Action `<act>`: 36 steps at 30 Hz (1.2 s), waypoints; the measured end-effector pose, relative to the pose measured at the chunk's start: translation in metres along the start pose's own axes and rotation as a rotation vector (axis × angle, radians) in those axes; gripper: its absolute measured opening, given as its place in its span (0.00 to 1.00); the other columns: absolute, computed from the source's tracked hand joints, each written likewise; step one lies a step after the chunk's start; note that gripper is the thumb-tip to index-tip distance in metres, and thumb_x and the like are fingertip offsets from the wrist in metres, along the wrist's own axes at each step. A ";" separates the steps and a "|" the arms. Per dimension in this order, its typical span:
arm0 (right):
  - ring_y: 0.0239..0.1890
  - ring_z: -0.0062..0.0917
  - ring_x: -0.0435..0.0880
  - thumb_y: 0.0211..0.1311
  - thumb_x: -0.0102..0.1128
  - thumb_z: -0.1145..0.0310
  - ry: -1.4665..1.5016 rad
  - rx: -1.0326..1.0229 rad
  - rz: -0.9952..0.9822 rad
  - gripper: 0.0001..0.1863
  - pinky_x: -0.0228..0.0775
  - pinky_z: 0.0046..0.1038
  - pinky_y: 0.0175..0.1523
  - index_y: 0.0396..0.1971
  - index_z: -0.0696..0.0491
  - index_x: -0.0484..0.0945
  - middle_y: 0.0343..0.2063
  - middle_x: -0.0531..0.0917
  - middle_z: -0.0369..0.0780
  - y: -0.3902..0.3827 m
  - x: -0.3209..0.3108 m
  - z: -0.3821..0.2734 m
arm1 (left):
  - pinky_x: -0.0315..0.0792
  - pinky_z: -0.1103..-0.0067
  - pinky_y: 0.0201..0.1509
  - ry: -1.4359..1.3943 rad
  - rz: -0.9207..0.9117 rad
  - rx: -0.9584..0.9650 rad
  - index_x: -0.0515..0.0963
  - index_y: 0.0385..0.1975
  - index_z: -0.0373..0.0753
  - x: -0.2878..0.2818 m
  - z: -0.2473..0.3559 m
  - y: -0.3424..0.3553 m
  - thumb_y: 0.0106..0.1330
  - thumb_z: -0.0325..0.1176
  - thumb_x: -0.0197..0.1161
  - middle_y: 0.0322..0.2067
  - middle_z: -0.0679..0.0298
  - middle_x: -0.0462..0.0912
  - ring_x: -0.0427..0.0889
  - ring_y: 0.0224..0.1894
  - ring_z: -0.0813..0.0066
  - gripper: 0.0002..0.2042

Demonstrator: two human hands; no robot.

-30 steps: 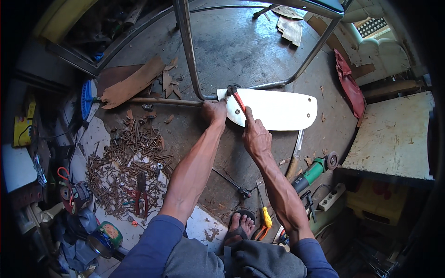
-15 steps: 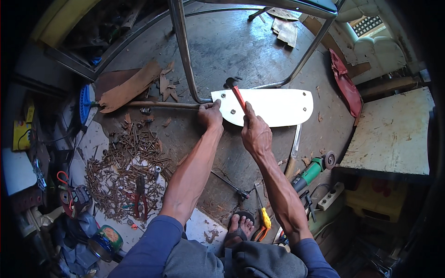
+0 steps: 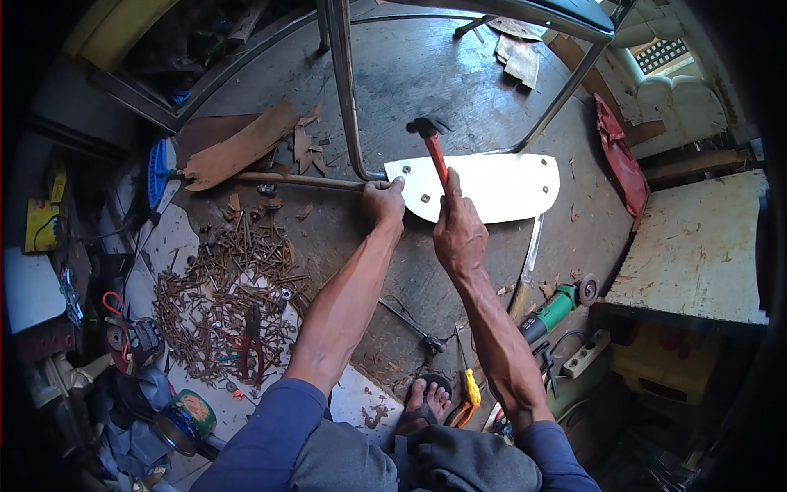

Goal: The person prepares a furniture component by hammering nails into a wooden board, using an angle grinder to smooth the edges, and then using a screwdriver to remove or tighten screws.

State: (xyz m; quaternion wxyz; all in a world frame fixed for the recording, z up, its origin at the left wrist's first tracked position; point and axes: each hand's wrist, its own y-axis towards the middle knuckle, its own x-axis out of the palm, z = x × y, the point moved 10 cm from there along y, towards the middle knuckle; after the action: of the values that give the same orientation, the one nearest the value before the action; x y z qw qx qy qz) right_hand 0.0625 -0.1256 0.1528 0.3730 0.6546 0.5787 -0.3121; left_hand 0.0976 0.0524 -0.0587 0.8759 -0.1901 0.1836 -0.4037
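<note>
A white board (image 3: pixel 500 190) with a rounded right end and metal fittings set near its corners lies against the lower bar of a metal chair frame (image 3: pixel 351 107). My left hand (image 3: pixel 384 203) grips the board's left end, thumb on top and fingers curled underneath. In my right hand (image 3: pixel 461 234) is a claw hammer (image 3: pixel 437 156) with a red handle and dark head. That head is over the board's far edge, apart from the fittings. My right fingers wrap round the lower handle.
Left of my arm lies a heap of rusty nails and screws (image 3: pixel 217 287) with pliers (image 3: pixel 251 353) on it. A green angle grinder (image 3: pixel 551 312) and a power strip (image 3: pixel 587 354) sit to the right. A broom (image 3: pixel 307 180) and torn wood pieces (image 3: pixel 246 143) lie at left.
The hammer head has risen and moved farther from the board's fittings. My left hand keeps its grip on the board, and the whole view has shifted slightly.
</note>
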 end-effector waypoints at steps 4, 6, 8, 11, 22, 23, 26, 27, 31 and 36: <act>0.32 0.48 0.85 0.76 0.50 0.63 -0.290 0.083 -0.303 0.31 0.75 0.51 0.38 0.76 0.39 0.57 0.33 0.83 0.51 -0.002 0.039 0.038 | 0.68 0.76 0.17 -0.001 -0.040 0.013 0.76 0.30 0.36 0.009 0.014 -0.005 0.59 0.31 0.77 0.24 0.61 0.82 0.77 0.18 0.75 0.13; 0.33 0.48 0.85 0.75 0.50 0.64 -0.220 0.029 -0.297 0.31 0.75 0.51 0.38 0.76 0.39 0.57 0.33 0.83 0.52 0.013 0.032 0.025 | 0.67 0.76 0.17 0.025 0.006 0.033 0.76 0.30 0.36 0.000 0.013 0.004 0.60 0.31 0.77 0.24 0.62 0.82 0.75 0.17 0.76 0.13; 0.33 0.49 0.86 0.73 0.51 0.65 -0.105 -0.023 -0.165 0.33 0.76 0.50 0.37 0.76 0.41 0.56 0.33 0.82 0.52 0.017 0.018 0.005 | 0.67 0.76 0.17 0.005 0.009 0.065 0.75 0.30 0.36 0.001 0.019 0.012 0.60 0.31 0.77 0.22 0.63 0.80 0.75 0.17 0.76 0.13; 0.35 0.51 0.87 0.70 0.52 0.68 -0.094 0.028 -0.092 0.35 0.77 0.51 0.37 0.76 0.42 0.56 0.36 0.82 0.53 -0.009 0.016 0.015 | 0.68 0.75 0.18 -0.044 -0.064 0.036 0.76 0.29 0.36 0.010 0.016 -0.009 0.59 0.31 0.77 0.21 0.63 0.80 0.75 0.17 0.75 0.13; 0.34 0.54 0.86 0.72 0.49 0.66 -0.280 0.101 -0.384 0.32 0.77 0.54 0.40 0.75 0.39 0.59 0.36 0.83 0.54 -0.007 0.037 0.022 | 0.71 0.75 0.20 0.046 -0.003 0.056 0.77 0.30 0.36 0.004 0.013 -0.001 0.58 0.33 0.78 0.22 0.62 0.82 0.78 0.19 0.74 0.14; 0.33 0.55 0.86 0.72 0.49 0.66 -0.248 0.087 -0.375 0.31 0.76 0.55 0.40 0.75 0.40 0.59 0.36 0.83 0.54 -0.004 0.038 0.026 | 0.71 0.76 0.19 0.074 -0.021 0.058 0.76 0.31 0.36 0.007 0.016 -0.002 0.59 0.34 0.78 0.22 0.62 0.81 0.78 0.19 0.75 0.14; 0.34 0.56 0.85 0.72 0.48 0.67 -0.152 0.051 -0.305 0.31 0.76 0.55 0.41 0.74 0.40 0.59 0.35 0.83 0.56 0.007 0.030 0.018 | 0.71 0.75 0.19 0.071 0.009 0.089 0.76 0.31 0.35 0.004 0.014 0.000 0.59 0.34 0.78 0.23 0.62 0.82 0.78 0.19 0.75 0.15; 0.35 0.57 0.85 0.72 0.47 0.67 -0.125 0.052 -0.281 0.31 0.76 0.55 0.41 0.74 0.40 0.59 0.35 0.83 0.57 0.006 0.027 0.018 | 0.72 0.75 0.20 0.063 -0.008 0.075 0.76 0.31 0.35 0.005 0.012 0.000 0.59 0.35 0.78 0.23 0.62 0.82 0.78 0.18 0.75 0.15; 0.36 0.55 0.86 0.72 0.50 0.66 -0.219 0.123 -0.336 0.32 0.76 0.54 0.42 0.75 0.40 0.58 0.37 0.83 0.56 -0.008 0.041 0.033 | 0.71 0.75 0.20 0.033 -0.030 0.035 0.76 0.32 0.36 0.009 0.007 0.002 0.59 0.34 0.77 0.23 0.62 0.81 0.77 0.18 0.75 0.14; 0.37 0.54 0.86 0.73 0.49 0.66 -0.150 0.076 -0.272 0.31 0.76 0.52 0.42 0.75 0.41 0.59 0.36 0.83 0.56 -0.006 0.035 0.021 | 0.70 0.75 0.18 0.015 -0.010 0.061 0.76 0.31 0.36 0.004 0.007 0.007 0.59 0.34 0.77 0.21 0.63 0.80 0.76 0.17 0.75 0.14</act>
State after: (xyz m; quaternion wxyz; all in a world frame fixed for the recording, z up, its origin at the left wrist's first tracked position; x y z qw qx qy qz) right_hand 0.0620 -0.1245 0.1113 0.3444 0.5587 0.6204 -0.4293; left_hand 0.1080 0.0547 -0.0564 0.8778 -0.1610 0.1768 -0.4151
